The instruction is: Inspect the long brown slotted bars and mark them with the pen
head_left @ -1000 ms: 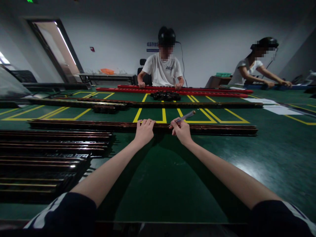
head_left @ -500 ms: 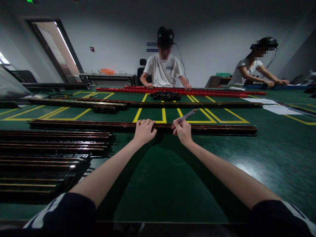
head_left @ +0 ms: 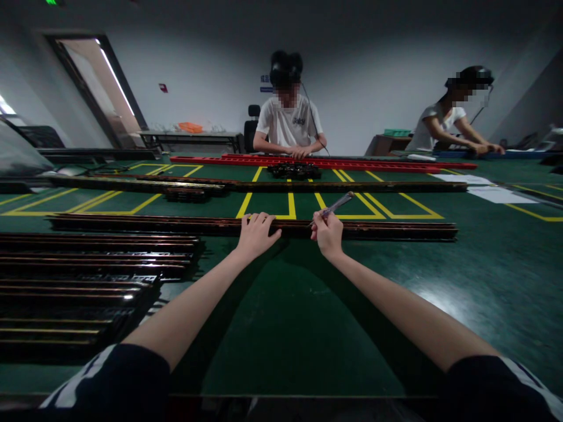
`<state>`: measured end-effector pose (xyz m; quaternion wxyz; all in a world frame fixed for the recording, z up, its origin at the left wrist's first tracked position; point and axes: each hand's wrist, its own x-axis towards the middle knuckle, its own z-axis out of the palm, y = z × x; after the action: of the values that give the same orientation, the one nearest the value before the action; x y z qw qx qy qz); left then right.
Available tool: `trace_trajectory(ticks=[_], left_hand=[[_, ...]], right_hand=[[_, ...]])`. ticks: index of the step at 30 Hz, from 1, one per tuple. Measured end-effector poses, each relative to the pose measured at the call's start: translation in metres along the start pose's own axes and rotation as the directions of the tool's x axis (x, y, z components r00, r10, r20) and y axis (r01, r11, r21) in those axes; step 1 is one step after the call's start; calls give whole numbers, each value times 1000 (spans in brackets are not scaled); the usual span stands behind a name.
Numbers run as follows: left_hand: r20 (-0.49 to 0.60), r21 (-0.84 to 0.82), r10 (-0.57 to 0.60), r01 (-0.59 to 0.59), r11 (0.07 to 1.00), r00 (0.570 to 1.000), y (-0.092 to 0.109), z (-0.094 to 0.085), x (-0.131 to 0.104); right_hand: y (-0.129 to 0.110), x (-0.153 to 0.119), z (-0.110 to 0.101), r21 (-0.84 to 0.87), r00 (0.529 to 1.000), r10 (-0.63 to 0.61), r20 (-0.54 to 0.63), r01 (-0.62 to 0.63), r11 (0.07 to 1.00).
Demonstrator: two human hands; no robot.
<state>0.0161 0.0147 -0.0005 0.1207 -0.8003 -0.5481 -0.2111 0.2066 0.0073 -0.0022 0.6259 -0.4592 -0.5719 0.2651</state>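
1. The long dark strips (head_left: 396, 230) lie crosswise beneath both hands, which are apart: the left hand (head_left: 258, 234) rests its fingers over them, thumb held out; the right hand (head_left: 329, 234) is closed around a slim tool (head_left: 341, 202).
2. Left of and nearer than the left hand, stacked strips (head_left: 97, 258) crowd the surface (head_left: 299, 328).
3. Beyond the hands, another dark length (head_left: 352, 187) and a black heap (head_left: 294, 170) stand before red rails (head_left: 373, 166).
4. The surface is green, yellow-lined; farther off are a co-worker (head_left: 290, 123) and, leftward, a doorway (head_left: 97, 88).
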Motion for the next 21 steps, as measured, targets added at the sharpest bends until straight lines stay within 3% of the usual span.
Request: trace_trajectory(ticks=[4, 13, 21], left_hand=[[3, -1, 8, -8, 1000, 1000, -1, 1, 0], [-11, 5, 21, -21, 1000, 1000, 3, 0, 0], [-37, 13, 60, -59, 998, 998, 2, 3, -1]], right_hand=[[1, 1, -1, -4, 999, 13, -32, -13, 1000], [-1, 2, -4, 5, 999, -2, 32, 2, 1000], [-1, 2, -2, 21, 987, -17, 159, 14, 1000]])
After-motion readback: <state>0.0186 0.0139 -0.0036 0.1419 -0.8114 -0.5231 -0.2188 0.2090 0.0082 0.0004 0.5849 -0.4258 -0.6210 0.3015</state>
